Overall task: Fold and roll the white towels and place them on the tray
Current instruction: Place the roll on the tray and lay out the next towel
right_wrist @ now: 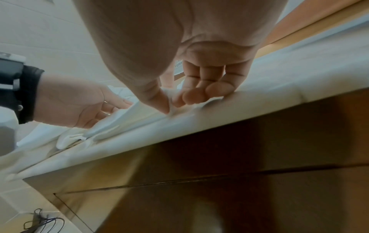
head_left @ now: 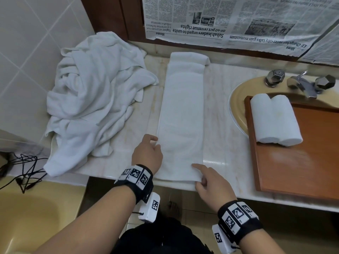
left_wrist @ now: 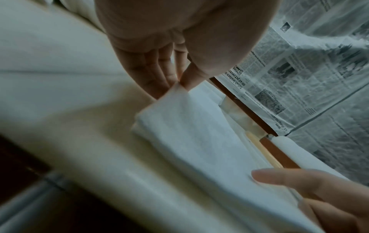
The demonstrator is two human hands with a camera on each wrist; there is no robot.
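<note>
A long white towel (head_left: 183,114), folded into a narrow strip, lies on the marble counter from the front edge back to the wall. Its far end is turned over. My left hand (head_left: 156,142) pinches the strip's left edge near the front; the left wrist view shows the thumb and fingers of that hand (left_wrist: 179,83) closed on the cloth (left_wrist: 199,141). My right hand (head_left: 198,176) pinches the near right corner, and in the right wrist view this hand (right_wrist: 171,107) has thumb and fingers nipping a fold of towel (right_wrist: 123,124). Two rolled towels (head_left: 275,120) lie side by side on the orange-brown tray (head_left: 302,165).
A heap of unfolded white towels (head_left: 95,96) covers the counter's left end by the tiled wall. The tray rests over a yellow sink (head_left: 238,99) with a chrome faucet (head_left: 300,83). Newspaper (head_left: 238,21) covers the wall behind. Black cables (head_left: 23,167) lie at the lower left.
</note>
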